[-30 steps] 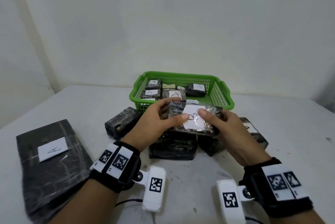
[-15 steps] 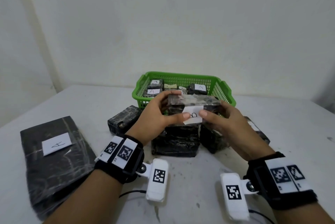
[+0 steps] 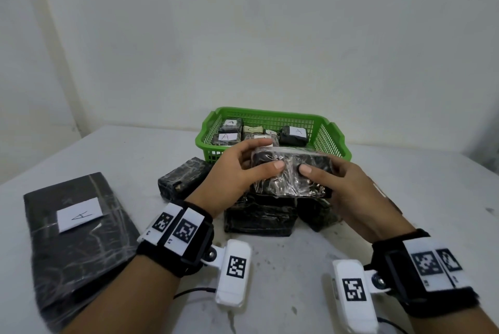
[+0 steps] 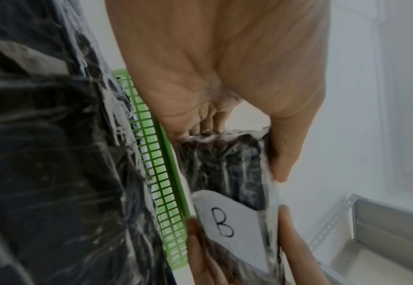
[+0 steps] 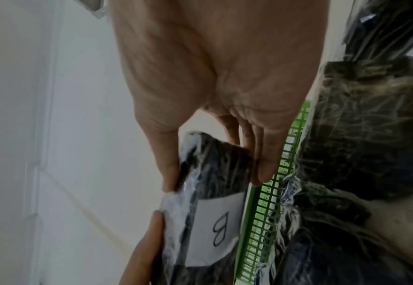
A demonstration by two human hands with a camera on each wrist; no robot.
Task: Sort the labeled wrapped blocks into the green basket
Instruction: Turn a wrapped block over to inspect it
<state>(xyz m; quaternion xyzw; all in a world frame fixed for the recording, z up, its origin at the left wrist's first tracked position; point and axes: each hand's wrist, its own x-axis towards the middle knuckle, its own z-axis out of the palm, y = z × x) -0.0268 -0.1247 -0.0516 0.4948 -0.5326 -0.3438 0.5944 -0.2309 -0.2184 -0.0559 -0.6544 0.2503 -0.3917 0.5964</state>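
Both hands hold one dark wrapped block [image 3: 293,173] in the air just in front of the green basket [image 3: 333,141]. My left hand [image 3: 243,171] grips its left end, thumb on the near face. My right hand [image 3: 334,179] grips the right end the same way. The block's white label faces away from the head camera; the left wrist view shows it as a B label [image 4: 225,221], and it appears again as the B label [image 5: 215,231] in the right wrist view. Several smaller wrapped blocks marked A [image 3: 226,137] lie inside the basket.
More dark wrapped blocks [image 3: 259,218] are piled on the white table below my hands, and another block [image 3: 183,179] lies to the left. A large flat wrapped slab with an A label [image 3: 78,214] sits at the left front. A white wall stands close behind the basket.
The held block has been turned over between both hands: its white label, facing me a second ago, now faces away. The block also rose slightly toward the basket.
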